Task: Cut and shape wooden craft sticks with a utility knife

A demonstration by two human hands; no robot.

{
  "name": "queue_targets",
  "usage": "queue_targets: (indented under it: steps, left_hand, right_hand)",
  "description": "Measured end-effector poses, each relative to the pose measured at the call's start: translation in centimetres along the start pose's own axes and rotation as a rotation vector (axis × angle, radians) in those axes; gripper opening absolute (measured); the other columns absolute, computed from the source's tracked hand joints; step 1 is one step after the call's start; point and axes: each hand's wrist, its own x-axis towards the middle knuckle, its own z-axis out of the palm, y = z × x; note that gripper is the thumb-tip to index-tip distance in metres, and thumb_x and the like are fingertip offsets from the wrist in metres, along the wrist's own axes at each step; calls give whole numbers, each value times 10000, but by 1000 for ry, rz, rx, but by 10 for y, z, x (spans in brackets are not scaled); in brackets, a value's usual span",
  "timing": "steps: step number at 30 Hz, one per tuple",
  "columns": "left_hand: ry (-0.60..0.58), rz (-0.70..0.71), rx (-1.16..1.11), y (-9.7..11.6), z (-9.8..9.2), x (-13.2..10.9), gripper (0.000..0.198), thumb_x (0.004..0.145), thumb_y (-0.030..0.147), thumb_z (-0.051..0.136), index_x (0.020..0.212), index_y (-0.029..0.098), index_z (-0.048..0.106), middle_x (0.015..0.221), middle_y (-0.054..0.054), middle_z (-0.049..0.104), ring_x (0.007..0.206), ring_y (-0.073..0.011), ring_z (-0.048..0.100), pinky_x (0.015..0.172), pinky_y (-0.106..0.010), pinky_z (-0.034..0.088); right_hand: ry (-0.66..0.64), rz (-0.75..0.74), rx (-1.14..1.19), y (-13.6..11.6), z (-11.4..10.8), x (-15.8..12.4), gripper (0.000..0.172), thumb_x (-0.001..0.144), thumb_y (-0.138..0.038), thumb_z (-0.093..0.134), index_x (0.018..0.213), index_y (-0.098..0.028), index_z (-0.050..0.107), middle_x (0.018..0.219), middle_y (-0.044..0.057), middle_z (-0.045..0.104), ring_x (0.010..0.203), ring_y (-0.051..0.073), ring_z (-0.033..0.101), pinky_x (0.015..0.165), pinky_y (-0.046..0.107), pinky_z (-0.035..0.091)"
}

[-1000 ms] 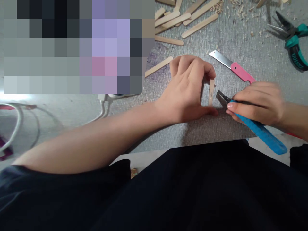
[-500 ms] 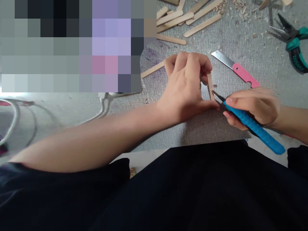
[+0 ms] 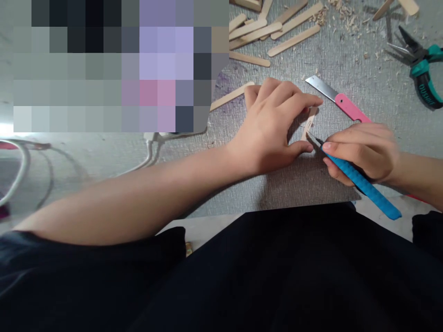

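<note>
A short piece of wooden craft stick (image 3: 312, 121) is steadied by my left hand (image 3: 268, 122). The thumb is at its near end and the fingers curve round its far end, with the index finger stretched past it. A small slot-like mark shows on the wood's face. My right hand (image 3: 363, 150) grips a blue craft knife (image 3: 363, 181) like a pen, its thin blade tip at the stick's near half. Just beyond the right hand lies a pink folding knife (image 3: 350, 106) with its blade out, partly hidden by that hand.
Several loose craft sticks (image 3: 294, 40) lie at the back, and another stick (image 3: 231, 96) rests left of my left hand. Wood shavings (image 3: 346, 18) are scattered at the top. Green-black pliers (image 3: 420, 69) lie far right. A white cable (image 3: 148, 154) runs behind my left forearm.
The craft stick has turned, its far end swinging right and its slot mark now facing up. My left index finger has straightened, and the knife has shifted slightly.
</note>
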Motion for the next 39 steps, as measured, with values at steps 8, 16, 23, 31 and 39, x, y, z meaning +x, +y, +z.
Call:
queue_targets:
  steps: [8, 16, 23, 31, 39]
  left_hand:
    - [-9, 88, 38, -5, 4, -2, 767, 982, 417, 804, 1709, 265, 611, 1666, -148, 715, 1525, -482, 568, 1202, -729, 421]
    - [-2, 133, 72, -6, 3, -3, 724, 1062, 423, 806, 1733, 263, 583, 1681, -151, 718, 1551, -473, 596, 1220, -683, 417]
    - [-23, 137, 42, -11, 2, -3, 774, 1028, 480, 859, 1720, 307, 556, 1658, -148, 702, 1553, -458, 582, 1255, -667, 430]
    - [131, 199, -36, -19, 10, -2, 668, 933, 518, 992, 1482, 255, 717, 1380, -169, 671, 1255, -365, 689, 1058, -594, 629]
    - [126, 156, -206, -19, 11, -4, 350, 1037, 289, 842, 1375, 327, 759, 1386, -107, 717, 1124, -253, 766, 869, -419, 729]
  right_hand:
    - [-43, 7, 13, 3, -4, -2, 297, 1060, -211, 717, 1340, -285, 650, 919, -37, 831, 745, 181, 765, 697, 331, 592]
    - [-37, -26, 16, 4, -3, -1, 316, 1040, -216, 739, 1331, -282, 635, 876, -48, 813, 714, 186, 762, 662, 322, 578]
    - [-15, -20, 17, 4, 0, -2, 292, 1049, -216, 726, 1321, -283, 642, 881, -44, 812, 710, 187, 755, 662, 331, 575]
    - [-34, -38, 85, 3, -1, 0, 248, 1075, -226, 753, 1306, -269, 672, 922, -47, 826, 725, 159, 735, 665, 324, 538]
    - [-7, -80, 42, 3, 1, 3, 114, 1135, -253, 712, 1232, -273, 655, 877, -78, 815, 688, 136, 718, 633, 328, 492]
